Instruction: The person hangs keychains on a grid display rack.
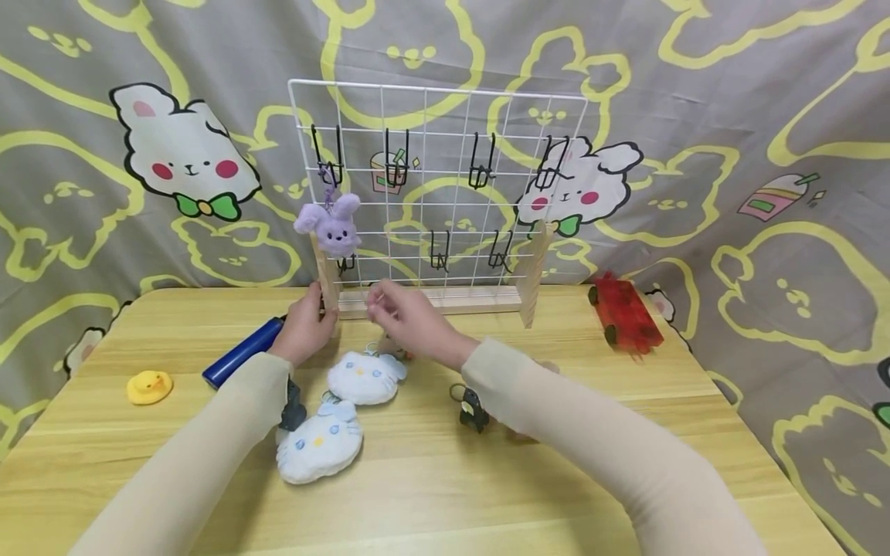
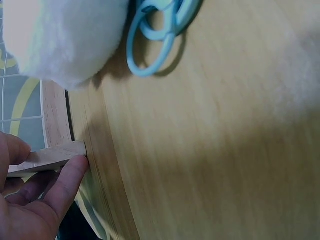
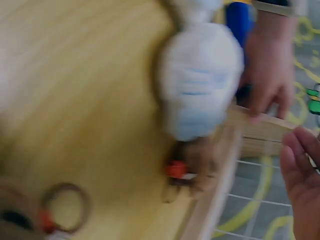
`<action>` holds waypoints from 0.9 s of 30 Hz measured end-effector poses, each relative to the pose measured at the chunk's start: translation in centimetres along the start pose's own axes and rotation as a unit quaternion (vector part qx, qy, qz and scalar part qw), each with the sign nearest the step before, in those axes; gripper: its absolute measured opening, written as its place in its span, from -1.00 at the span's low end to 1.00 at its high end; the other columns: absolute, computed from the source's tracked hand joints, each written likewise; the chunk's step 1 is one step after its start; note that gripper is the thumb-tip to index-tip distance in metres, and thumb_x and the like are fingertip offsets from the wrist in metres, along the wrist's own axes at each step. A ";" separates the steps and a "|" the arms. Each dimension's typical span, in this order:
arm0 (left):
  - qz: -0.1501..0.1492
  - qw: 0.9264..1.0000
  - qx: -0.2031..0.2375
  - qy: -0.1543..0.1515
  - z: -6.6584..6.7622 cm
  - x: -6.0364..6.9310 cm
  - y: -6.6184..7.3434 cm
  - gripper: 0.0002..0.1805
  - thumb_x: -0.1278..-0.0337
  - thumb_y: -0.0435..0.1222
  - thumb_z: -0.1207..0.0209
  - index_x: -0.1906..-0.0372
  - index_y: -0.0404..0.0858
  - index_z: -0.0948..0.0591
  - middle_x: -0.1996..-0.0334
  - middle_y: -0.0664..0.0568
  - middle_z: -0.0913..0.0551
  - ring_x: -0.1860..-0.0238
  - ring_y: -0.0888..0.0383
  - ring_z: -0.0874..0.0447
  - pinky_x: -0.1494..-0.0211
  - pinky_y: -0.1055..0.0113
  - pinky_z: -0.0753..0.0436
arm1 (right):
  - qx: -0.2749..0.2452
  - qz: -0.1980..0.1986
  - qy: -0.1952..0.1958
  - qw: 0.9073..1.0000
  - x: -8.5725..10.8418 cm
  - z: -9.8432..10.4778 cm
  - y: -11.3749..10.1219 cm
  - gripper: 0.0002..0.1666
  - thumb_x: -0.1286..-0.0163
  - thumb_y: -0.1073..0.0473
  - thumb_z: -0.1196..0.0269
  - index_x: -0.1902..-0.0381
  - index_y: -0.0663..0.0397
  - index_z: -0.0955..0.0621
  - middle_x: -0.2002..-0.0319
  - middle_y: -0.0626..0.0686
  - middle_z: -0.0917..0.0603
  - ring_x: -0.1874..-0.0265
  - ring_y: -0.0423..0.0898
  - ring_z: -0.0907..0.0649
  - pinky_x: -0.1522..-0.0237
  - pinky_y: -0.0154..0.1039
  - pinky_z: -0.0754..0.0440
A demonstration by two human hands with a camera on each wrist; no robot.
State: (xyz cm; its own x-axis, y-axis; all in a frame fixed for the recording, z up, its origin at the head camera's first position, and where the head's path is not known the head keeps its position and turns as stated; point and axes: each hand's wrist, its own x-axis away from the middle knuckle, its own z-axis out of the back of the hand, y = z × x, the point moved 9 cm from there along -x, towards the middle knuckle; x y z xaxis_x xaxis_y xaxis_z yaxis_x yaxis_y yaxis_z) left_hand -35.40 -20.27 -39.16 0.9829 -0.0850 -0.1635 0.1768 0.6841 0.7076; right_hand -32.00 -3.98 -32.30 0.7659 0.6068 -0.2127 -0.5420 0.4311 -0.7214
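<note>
A white wire grid rack stands on wooden feet at the table's back. My left hand grips its left wooden foot, thumb on one face and fingers on the other. My right hand is just in front of the rack's lower left part, fingers loosely bent, and nothing shows in it. A purple bunny plush keychain hangs from the upper left hook. Below the hands lie two white cat-face plush keychains. A small brown charm with a red part lies by the rack's base bar.
Several black hooks hang on the grid. A blue cylinder and a yellow duck are on the left, a red toy car on the right. A black figure keychain lies near my right forearm; another dark item is by the left sleeve.
</note>
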 end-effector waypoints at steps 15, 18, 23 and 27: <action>0.014 1.000 -0.006 -0.007 0.0 0.3 -0.1 -0.47 -0.58 -0.40 0.06 -0.47 -0.56 -0.19 -0.32 -0.58 -0.47 -0.30 -0.41 -0.59 -0.21 -0.18 -0.72 | 0.140 -0.030 -0.152 0.978 2.1 -6.3 3.3 -0.63 -0.62 0.27 -0.08 -0.27 0.18 -0.63 -0.11 0.11 -0.75 -0.10 -0.05 -0.56 -0.24 -0.22 -0.62; 0.014 1.000 -0.004 -0.009 0.0 0.3 0.0 -0.46 -0.59 -0.40 0.07 -0.49 -0.55 -0.17 -0.35 -0.58 -0.45 -0.34 -0.41 -0.56 -0.24 -0.19 -0.71 | 0.147 -0.031 -0.167 0.974 2.2 -6.7 3.4 -0.55 -0.61 0.28 -0.05 -0.36 0.22 -0.58 -0.24 0.14 -0.72 -0.22 0.00 -0.62 -0.36 -0.17 -0.61; 0.009 1.000 -0.002 -0.008 -0.1 0.3 0.3 -0.45 -0.57 -0.42 0.07 -0.50 -0.56 -0.17 -0.37 -0.58 -0.42 -0.36 -0.41 -0.53 -0.28 -0.21 -0.67 | 0.153 -0.029 -0.176 0.972 2.4 -6.9 3.6 -0.53 -0.60 0.31 -0.03 -0.38 0.24 -0.55 -0.29 0.20 -0.67 -0.28 0.04 -0.64 -0.44 -0.11 -0.56; 0.011 1.000 -0.005 -0.009 0.0 0.3 0.3 -0.45 -0.57 -0.42 0.07 -0.50 -0.56 -0.17 -0.36 -0.57 -0.44 -0.34 -0.40 -0.56 -0.26 -0.20 -0.69 | 0.148 -0.027 -0.169 0.974 2.3 -6.8 3.8 -0.58 -0.60 0.34 -0.02 -0.29 0.23 -0.62 -0.21 0.19 -0.71 -0.20 0.03 -0.67 -0.37 -0.12 -0.61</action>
State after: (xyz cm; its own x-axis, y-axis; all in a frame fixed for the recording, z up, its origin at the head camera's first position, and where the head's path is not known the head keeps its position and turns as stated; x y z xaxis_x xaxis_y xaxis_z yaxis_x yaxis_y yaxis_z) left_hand -35.10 -20.10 -39.02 0.9875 -0.0824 -0.1345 0.1538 0.6932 0.7041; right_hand -29.92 -5.50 -40.02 0.6657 0.7413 0.0851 -0.6179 0.6116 -0.4941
